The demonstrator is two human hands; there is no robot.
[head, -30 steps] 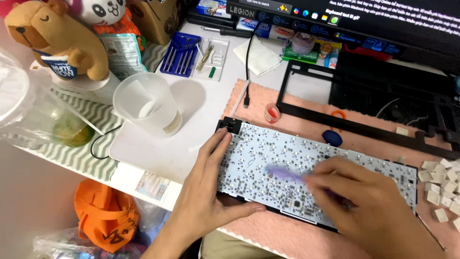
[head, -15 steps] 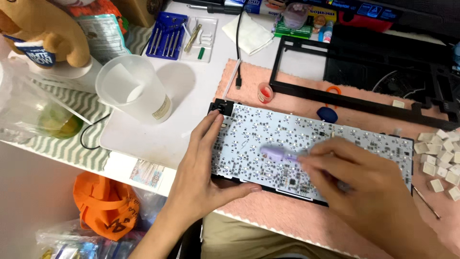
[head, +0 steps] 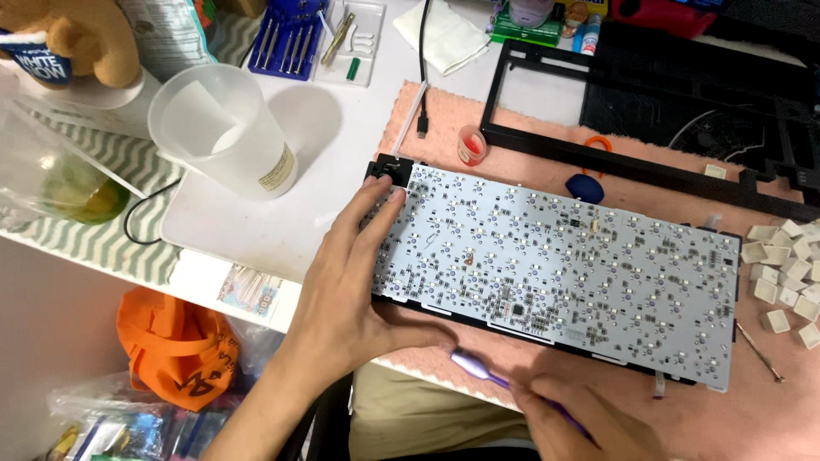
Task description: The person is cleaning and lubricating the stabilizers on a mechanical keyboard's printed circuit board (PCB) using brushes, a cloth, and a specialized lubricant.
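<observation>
the right hand (head: 589, 418) is gripping a purple tool (head: 478, 369) at the near edge, while the left hand (head: 350, 290) is lying open, fingers pressing the keyboard circuit board (head: 564, 273) on the pink mat (head: 427, 128); farther off, a translucent plastic cup (head: 226, 128) is standing on the tabletop (head: 342, 119).

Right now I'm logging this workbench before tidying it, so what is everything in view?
keyboard circuit board: one, white, on the pink mat
pink mat: one, under the board
black keyboard frame: one, behind the board
keycaps: several, white, far right
plastic jug: one, translucent, on the white tray
screwdriver set: one, blue, top
plush toy: one, brown, top left
orange bag: one, below the desk
purple tool: one, front edge
hands: left hand steadies the board's left end; right hand holds the purple tool
</observation>
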